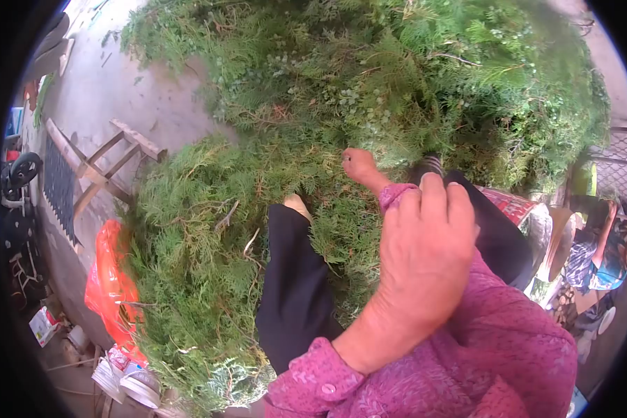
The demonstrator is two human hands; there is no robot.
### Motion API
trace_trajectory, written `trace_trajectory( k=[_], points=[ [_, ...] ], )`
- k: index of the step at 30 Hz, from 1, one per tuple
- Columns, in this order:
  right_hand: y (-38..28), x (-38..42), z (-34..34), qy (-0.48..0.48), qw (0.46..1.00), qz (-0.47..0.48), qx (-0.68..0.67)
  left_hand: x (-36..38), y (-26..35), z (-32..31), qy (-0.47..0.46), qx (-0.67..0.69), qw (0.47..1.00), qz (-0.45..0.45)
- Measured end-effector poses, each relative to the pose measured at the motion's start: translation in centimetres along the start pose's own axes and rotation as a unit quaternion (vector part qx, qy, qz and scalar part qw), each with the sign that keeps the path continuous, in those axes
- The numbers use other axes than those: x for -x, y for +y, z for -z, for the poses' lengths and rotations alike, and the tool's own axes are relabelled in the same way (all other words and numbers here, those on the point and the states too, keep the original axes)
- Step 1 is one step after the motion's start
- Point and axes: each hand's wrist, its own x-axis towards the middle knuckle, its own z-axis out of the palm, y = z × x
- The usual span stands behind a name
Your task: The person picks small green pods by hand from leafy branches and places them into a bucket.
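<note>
My left hand (428,258) is large and close to the camera, its back turned up and its fingers bent and pressed together. It overlaps the purple sleeve of my right arm; anything under the fingers is hidden. Farther out, my right hand (359,165) is closed beside the cut green branches (209,279). A small dark spot shows at its fist, too small to name. The leafy branches lie around my legs in black trousers (296,279) and pile up high beyond my right hand.
A wooden folding stool (94,174) lies on the concrete floor at the left. Near it are an orange plastic bag (111,285), white containers (139,386) and a black wheel (26,169). At the right are a wire mesh (614,164), a straw hat (561,240) and another person's arm (605,233).
</note>
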Motion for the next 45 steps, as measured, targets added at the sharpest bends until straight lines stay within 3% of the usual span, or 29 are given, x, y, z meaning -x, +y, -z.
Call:
trace_trajectory(
  k=[6, 8, 11, 18, 20, 24, 25, 26, 27, 29, 30, 33, 35, 37, 38, 40, 41, 44, 45],
  points=[
    [-0.1, -0.6, -2.2, 0.042, 0.995, -0.018, 0.086, -1.8, -0.3, 0.6, -0.004, 0.061, 0.998, 0.025],
    [0.1, -0.9, -1.7, -0.010, 0.993, -0.092, 0.077, -2.5, -0.3, 1.0, -0.008, 0.073, 0.997, 0.025],
    [-0.6, -0.3, -0.2, 0.022, 0.993, -0.112, -0.019, -3.3, -0.3, 1.2, -0.003, 0.101, 0.995, 0.020],
    [-3.7, 1.4, -2.5, -0.038, 0.997, -0.062, -0.029, -3.4, -0.6, 1.5, 0.033, 0.122, 0.992, -0.004],
    [-4.5, 1.3, -3.4, 0.035, 0.996, -0.079, 0.006, -3.2, -0.8, 1.6, 0.040, 0.114, 0.993, -0.003],
    [-3.2, 0.8, -4.3, 0.066, 0.996, -0.047, 0.036, -2.9, -0.5, 1.5, 0.064, 0.111, 0.992, 0.004],
    [-2.2, 0.6, -4.1, -0.049, 0.991, -0.080, -0.094, -2.8, -0.5, 1.6, 0.066, 0.112, 0.991, 0.004],
    [-1.6, 0.7, -3.5, -0.162, 0.955, -0.112, -0.220, -2.8, -0.4, 1.8, 0.059, 0.112, 0.992, 0.006],
    [-1.1, 1.0, -2.8, -0.161, 0.956, -0.112, -0.219, -2.8, -0.3, 1.9, 0.053, 0.111, 0.992, 0.007],
    [-1.3, 2.0, -0.1, -0.307, 0.788, -0.284, -0.451, -2.8, -0.3, 1.8, 0.050, 0.120, 0.992, 0.006],
    [-0.2, 2.8, 0.3, -0.339, 0.735, -0.259, -0.527, -2.8, -0.3, 1.9, 0.047, 0.126, 0.991, 0.006],
    [-3.1, 4.3, 2.6, -0.303, 0.690, -0.253, -0.607, -2.8, -0.2, 1.8, 0.050, 0.123, 0.991, 0.004],
    [-3.8, 2.8, 2.1, -0.310, 0.692, -0.239, -0.606, -2.8, -0.1, 1.9, 0.048, 0.123, 0.991, 0.004],
    [-5.9, 1.0, 1.9, -0.310, 0.773, -0.196, -0.518, -2.9, -0.1, 1.9, 0.047, 0.122, 0.991, 0.002],
    [-6.9, 0.3, 1.6, -0.308, 0.773, -0.195, -0.519, -2.9, -0.2, 1.9, 0.052, 0.125, 0.991, 0.001],
    [-8.2, -0.9, 1.4, -0.273, 0.882, -0.092, -0.373, -3.0, -0.3, 1.8, 0.056, 0.130, 0.990, -0.005],
    [-8.1, -1.2, 1.0, -0.269, 0.883, -0.093, -0.372, -3.1, -0.4, 1.8, 0.062, 0.136, 0.989, -0.006],
    [-7.4, -1.7, 0.8, -0.082, 0.955, -0.030, -0.282, -3.3, -0.4, 1.9, 0.068, 0.146, 0.987, -0.009],
    [-7.5, -1.4, 2.0, -0.078, 0.956, -0.031, -0.280, -3.4, -0.4, 1.9, 0.066, 0.148, 0.987, -0.009]
  ],
)
